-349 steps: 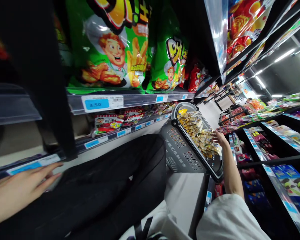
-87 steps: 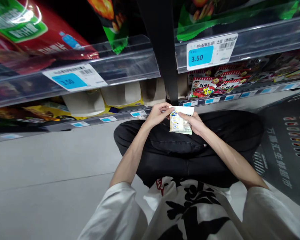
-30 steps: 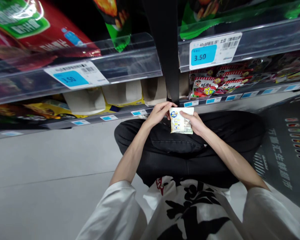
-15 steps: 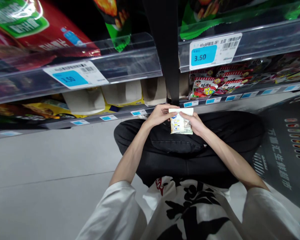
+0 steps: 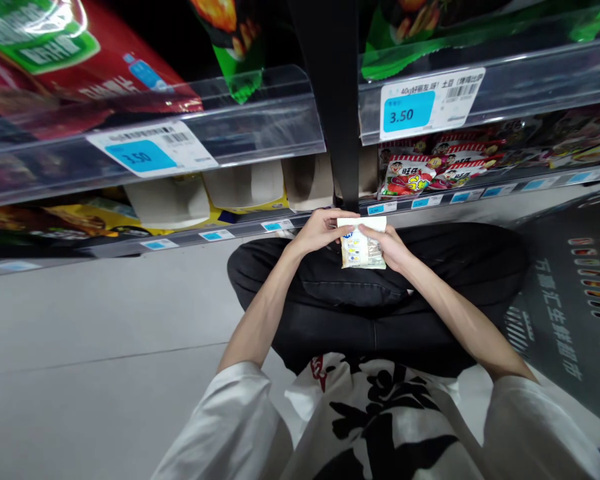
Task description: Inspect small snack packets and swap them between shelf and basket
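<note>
A small white snack packet (image 5: pixel 359 252) with yellow and blue print is held up over my lap, in front of the bottom shelf. My left hand (image 5: pixel 320 231) grips its left edge, thumb across the front near the top. On the other side my right hand (image 5: pixel 391 247) pinches it, with the thumb also on the front. The fingers behind the packet are hidden. My crossed legs in black trousers (image 5: pixel 370 293) lie just below it.
Ahead, the bottom shelf holds opened cardboard boxes (image 5: pixel 245 187) and small red-and-white candy bags (image 5: pixel 407 176). Above are clear shelf edges with price tags (image 5: pixel 153 148) and a large red snack bag (image 5: pixel 110 73). A dark upright (image 5: pixel 347 133) divides the shelves. A grey shopping basket (image 5: pixel 565 307) stands at right.
</note>
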The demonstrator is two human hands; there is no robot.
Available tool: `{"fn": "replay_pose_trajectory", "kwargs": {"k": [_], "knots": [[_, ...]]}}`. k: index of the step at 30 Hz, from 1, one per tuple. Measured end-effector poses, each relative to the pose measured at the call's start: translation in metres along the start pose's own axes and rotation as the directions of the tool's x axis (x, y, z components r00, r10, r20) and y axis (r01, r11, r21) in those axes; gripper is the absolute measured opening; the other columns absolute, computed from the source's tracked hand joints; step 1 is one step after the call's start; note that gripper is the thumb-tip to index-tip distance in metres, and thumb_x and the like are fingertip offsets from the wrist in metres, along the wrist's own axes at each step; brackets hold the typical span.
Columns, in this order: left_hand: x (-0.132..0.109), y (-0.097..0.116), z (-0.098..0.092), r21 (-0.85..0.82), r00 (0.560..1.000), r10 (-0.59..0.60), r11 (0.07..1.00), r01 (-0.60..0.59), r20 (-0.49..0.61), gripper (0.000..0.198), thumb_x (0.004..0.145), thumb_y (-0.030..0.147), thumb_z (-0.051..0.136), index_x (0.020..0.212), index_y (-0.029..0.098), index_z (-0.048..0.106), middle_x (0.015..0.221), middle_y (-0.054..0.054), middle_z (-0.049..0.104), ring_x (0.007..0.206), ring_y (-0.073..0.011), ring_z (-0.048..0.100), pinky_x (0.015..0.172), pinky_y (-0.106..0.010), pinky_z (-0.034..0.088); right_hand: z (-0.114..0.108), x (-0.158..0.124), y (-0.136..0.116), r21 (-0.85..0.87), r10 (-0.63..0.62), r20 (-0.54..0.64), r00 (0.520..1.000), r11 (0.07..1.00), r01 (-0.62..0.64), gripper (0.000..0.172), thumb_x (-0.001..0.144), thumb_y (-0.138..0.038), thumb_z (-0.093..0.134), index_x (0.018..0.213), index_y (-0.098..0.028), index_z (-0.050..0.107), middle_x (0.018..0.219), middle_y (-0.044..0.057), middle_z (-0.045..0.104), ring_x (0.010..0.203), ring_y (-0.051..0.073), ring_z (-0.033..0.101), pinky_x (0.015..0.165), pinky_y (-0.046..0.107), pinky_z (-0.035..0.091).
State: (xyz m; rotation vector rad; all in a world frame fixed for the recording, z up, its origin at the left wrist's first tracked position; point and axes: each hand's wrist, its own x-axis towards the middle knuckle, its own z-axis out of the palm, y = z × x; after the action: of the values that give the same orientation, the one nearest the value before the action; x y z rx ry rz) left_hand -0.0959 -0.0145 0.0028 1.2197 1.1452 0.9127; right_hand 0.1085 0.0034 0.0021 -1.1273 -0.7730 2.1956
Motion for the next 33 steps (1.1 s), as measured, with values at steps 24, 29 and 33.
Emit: {"fn": "replay_pose_trajectory", "kwargs": {"k": [24,29,33], "knots": [[0.0004,-0.0036,-0.0022,0.038,0.999,0.034,0.999,-0.035,0.039,0.047,0.081,0.042,0.081,0.121,0.019,0.075,0.096,-0.008,0.068,0.069,-0.0125,0.063,0.052,-0.021,0.055,0.002,-0.0016,-0.0034,-0.014,0.02,-0.039,0.999,1.0,-0.02,0.032,0.073,-0.033,0.088,0.098,-0.016,0.078,0.096,0.009,0.081,0.092,0.027,0.078,0.096,0.041,0.058],[-0.0003,-0.0038,-0.0022,0.08,0.999,0.019,0.997,-0.022,0.036,0.05,0.083,0.041,0.079,0.127,0.019,0.072,0.105,-0.01,0.071,0.068,-0.0125,0.064,0.053,-0.023,0.054,0.0027,-0.0024,-0.0043,-0.013,0.024,-0.04,0.999,1.0,-0.024,0.032,0.071,-0.034,0.088,0.096,-0.016,0.078,0.094,0.009,0.081,0.09,0.027,0.078,0.091,0.042,0.06],[-0.0007,-0.0011,-0.003,0.145,0.997,0.043,0.988,-0.053,0.07,0.047,0.086,0.039,0.075,0.129,0.02,0.071,0.106,-0.01,0.07,0.077,-0.0143,0.065,0.058,-0.022,0.053,0.0024,-0.0023,-0.0029,-0.027,0.028,-0.042,0.999,0.999,-0.029,0.033,0.07,-0.035,0.089,0.095,-0.015,0.078,0.096,0.01,0.081,0.089,0.027,0.078,0.09,0.041,0.06]]}}
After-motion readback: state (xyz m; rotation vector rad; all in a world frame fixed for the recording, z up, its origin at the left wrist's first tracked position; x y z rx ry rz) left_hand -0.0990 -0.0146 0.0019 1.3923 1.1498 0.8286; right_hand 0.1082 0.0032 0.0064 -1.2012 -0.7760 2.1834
